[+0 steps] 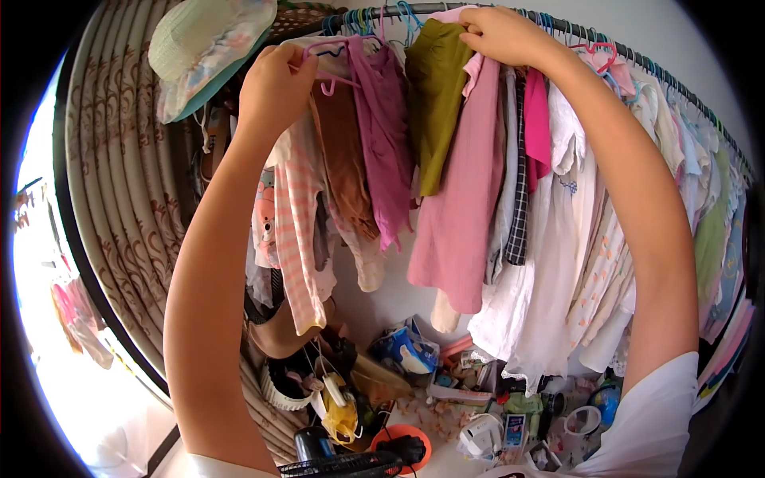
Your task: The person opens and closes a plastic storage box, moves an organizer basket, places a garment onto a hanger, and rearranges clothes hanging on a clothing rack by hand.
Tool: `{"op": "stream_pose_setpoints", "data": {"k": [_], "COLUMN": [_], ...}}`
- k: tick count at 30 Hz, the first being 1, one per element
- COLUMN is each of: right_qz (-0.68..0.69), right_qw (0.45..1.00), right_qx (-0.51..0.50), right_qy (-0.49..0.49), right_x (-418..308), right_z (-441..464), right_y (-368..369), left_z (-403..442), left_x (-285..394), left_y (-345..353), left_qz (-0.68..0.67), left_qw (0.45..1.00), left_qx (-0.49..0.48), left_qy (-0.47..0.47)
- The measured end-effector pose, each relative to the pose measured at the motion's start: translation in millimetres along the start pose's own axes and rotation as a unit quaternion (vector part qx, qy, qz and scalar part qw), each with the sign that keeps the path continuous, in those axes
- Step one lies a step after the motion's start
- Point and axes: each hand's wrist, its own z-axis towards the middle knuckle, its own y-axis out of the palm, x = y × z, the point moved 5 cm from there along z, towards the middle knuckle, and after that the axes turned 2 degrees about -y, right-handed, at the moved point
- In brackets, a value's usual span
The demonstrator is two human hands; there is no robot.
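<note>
My left hand is raised to the rail and pinches the left end of a light purple hanger. A purple garment hangs over the right part of that hanger. My right hand is closed on the upper right corner of olive-green pants, close under the rail. Directly behind the pants hangs a long dusty-pink dress. Below my left hand hang pink-and-white striped clothes and a brown garment.
A curved clothes rail carries many garments, with white dresses to the right. A sun hat hangs upper left beside a patterned curtain. Below are an orange bowl, a black fan and assorted clutter.
</note>
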Motion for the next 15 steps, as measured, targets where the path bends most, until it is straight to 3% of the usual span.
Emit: {"op": "stream_pose_setpoints", "data": {"k": [3,5,7,9,10,11,13,15], "right_qz": [0.012,0.009,0.062,-0.029,0.009,0.009,-0.027,-0.021], "right_qw": [1.000,0.999,0.977,0.944,0.905,0.905,0.977,0.970], "right_qx": [0.018,0.020,0.183,0.239,0.329,0.329,0.091,0.119], "right_qy": [-0.019,-0.028,-0.085,-0.226,-0.270,-0.269,-0.192,-0.209], "right_x": [-7,-18,-41,-52,-53,-50,-41,-28], "right_z": [0,-1,-14,-7,-5,-6,4,-10], "right_y": [2,6,-4,9,11,6,10,-2], "left_z": [-2,-3,-2,-3,-4,-5,-4,-6], "left_x": [12,27,49,67,75,79,67,41], "left_y": [4,9,21,32,37,41,40,33], "left_qz": [0.021,0.014,-0.013,-0.041,-0.082,-0.122,-0.113,-0.006], "left_qw": [1.000,0.999,0.998,0.993,0.988,0.980,0.979,0.993], "left_qx": [-0.004,0.007,-0.012,-0.030,-0.052,-0.075,-0.092,0.005], "left_qy": [-0.013,0.029,0.068,0.106,0.122,0.138,0.142,0.118]}}
